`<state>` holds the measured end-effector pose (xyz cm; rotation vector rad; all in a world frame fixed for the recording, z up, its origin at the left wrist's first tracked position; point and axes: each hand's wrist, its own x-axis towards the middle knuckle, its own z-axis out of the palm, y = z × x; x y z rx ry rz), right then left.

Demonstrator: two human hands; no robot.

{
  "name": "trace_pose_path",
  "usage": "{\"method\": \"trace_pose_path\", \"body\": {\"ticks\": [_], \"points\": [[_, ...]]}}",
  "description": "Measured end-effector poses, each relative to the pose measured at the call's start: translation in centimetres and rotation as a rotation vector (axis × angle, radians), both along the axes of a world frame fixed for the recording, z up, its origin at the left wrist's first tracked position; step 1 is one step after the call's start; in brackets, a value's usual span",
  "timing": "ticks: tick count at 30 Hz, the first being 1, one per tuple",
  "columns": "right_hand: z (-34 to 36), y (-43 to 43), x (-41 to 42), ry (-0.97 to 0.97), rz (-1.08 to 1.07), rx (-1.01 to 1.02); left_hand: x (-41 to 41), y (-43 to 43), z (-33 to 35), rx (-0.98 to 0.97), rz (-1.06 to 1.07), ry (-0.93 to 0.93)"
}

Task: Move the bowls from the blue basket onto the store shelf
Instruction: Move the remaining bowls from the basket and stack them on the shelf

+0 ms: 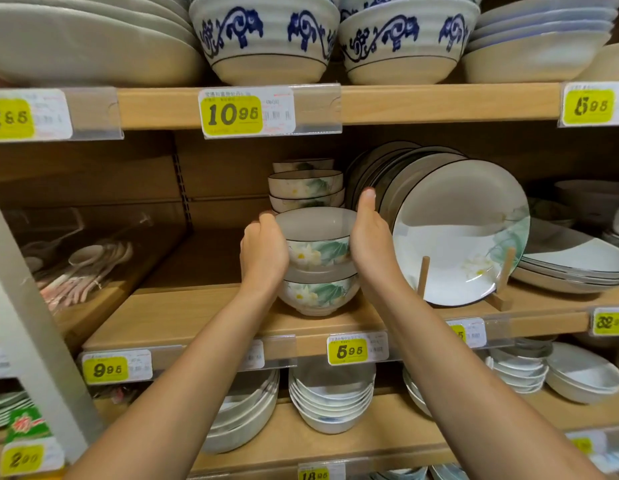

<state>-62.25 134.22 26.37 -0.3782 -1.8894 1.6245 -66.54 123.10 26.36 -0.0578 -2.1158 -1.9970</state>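
A white bowl with a green leaf and flower pattern point(318, 237) sits on top of a matching bowl point(316, 294) on the wooden middle shelf point(183, 317). My left hand point(263, 254) curls around the top bowl's left side. My right hand point(370, 237) lies against its right side with the fingers straight and upright. Behind them stands a stack of the same patterned bowls point(306, 187). The blue basket is out of view.
A patterned plate point(460, 233) leans in a wooden stand just right of my right hand, with more plates behind it. Wrapped spoons point(79, 268) lie at the left. Large blue-and-white bowls point(266, 36) fill the shelf above; white dishes point(330, 400) fill the shelf below.
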Motion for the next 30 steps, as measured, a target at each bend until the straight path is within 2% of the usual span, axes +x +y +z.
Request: {"method": "trace_pose_path", "body": {"ticks": [7,20,30], "points": [[-2.2,-0.1,-0.4,-0.037,-0.008,-0.051,-0.7,-0.2,-1.8,-0.079,0.045,0.077],[-3.5,-0.6,-1.0,0.006,-0.076,-0.151,-0.9,-0.3,-3.6,-0.142,0.018,0.16],[-3.7,-1.1,-1.5,0.04,-0.183,-0.204,-0.7,0.3,-4.1,-0.015,0.05,0.164]]}}
